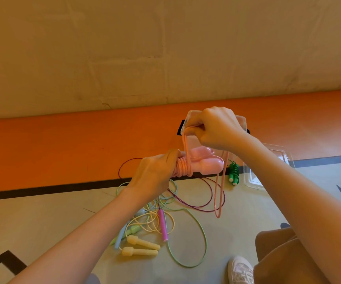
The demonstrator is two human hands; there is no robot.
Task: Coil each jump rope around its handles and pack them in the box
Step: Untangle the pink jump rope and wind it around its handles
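One head-worn wide-angle view looks forward and down, close over the floor (42, 218).

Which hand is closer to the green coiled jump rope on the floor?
Right. The right hand is up-left of the green jump rope; the left hand, gripping the pink handles, is farther left.

Two hands (153, 173) are in view, along with two pink handles (204, 163), two yellow handles (143, 245), one magenta handle (163, 224), one coiled green rope (233, 173), and one clear box (243, 124).
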